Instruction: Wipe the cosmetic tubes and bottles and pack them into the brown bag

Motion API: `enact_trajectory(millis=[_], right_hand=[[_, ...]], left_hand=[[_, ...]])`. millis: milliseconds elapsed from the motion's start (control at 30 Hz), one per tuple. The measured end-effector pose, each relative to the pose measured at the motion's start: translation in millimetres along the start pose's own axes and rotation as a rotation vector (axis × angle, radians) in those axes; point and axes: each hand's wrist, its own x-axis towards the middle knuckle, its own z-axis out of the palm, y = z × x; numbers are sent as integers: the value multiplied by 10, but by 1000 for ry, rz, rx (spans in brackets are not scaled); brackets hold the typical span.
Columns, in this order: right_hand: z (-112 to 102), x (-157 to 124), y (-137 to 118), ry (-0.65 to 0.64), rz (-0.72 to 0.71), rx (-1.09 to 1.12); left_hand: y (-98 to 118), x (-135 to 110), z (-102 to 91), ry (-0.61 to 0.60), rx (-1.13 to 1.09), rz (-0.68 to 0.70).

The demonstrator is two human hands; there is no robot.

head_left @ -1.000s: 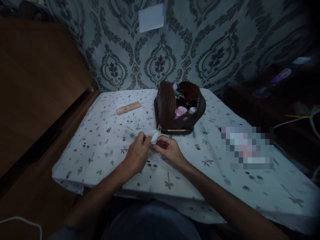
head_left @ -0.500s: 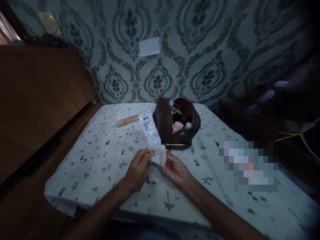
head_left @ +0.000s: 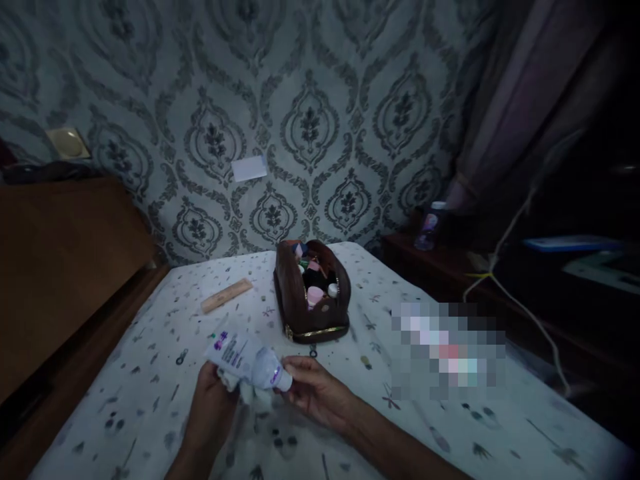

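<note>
A white squeeze tube (head_left: 243, 360) with purple print is held slanting above the patterned cloth. My left hand (head_left: 213, 397) is closed at its flat end, with a crumpled white wipe (head_left: 245, 390) bunched beneath the tube; its fingers are partly hidden. My right hand (head_left: 317, 393) pinches the tube at its white cap. Beyond my hands stands a brown cosmetic bag (head_left: 290, 293), unzipped, with a pink-lidded jar (head_left: 315, 296) and other small items inside. A tan slim box (head_left: 227, 296) lies left of the bag.
The printed cloth (head_left: 165, 387) covers the surface before me. A blurred-out object (head_left: 450, 350) lies at right. Further right are a bottle (head_left: 429, 227) on a dark ledge and a white cable (head_left: 530, 313). A wooden cabinet (head_left: 65, 253) borders the left; patterned wallpaper is behind.
The tube, which lay beside the bag, is now lifted in both hands. The wipe has gone from between both hands to under the tube at my left hand. The view has shifted up and right.
</note>
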Motion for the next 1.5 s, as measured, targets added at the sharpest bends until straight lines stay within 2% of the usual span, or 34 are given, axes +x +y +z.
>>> enact_trajectory(millis=[133,267,367,433,533,667,833,933,1067,1267,1367,1500], right_hand=[[17,-5,-30,-33,-73,-32],[41,-16,-89,-38,-136,-5],[55,-34,-128,-34,-172,29],[65,-53,-155,-25,-194,50],[90,-87,-211,-14,-221,71],[144,-138,-300,-18,-252,70],[193,-187,-373,42,-326,74],[196,-204,-493,123,-442,6],[180,-244,-926,329,-629,-295],[109,-175,-1707,677,-772,-884],[112,-81,-1872,765,-775,-1146],[230,24,-1923,846,-717,-1531]], left_hand=[[167,54,-23,103,-148,-39],[226,164,-51,175,-208,-44],[192,230,-38,203,-171,-62],[158,267,-13,201,-65,-69],[128,335,60,117,146,-33],[130,455,261,-73,335,128],[138,575,561,-173,433,240],[137,598,649,-191,507,290],[103,605,594,-250,572,274],[-106,660,223,-322,629,228],[-236,688,51,-347,611,159],[-372,697,-68,-340,585,80]])
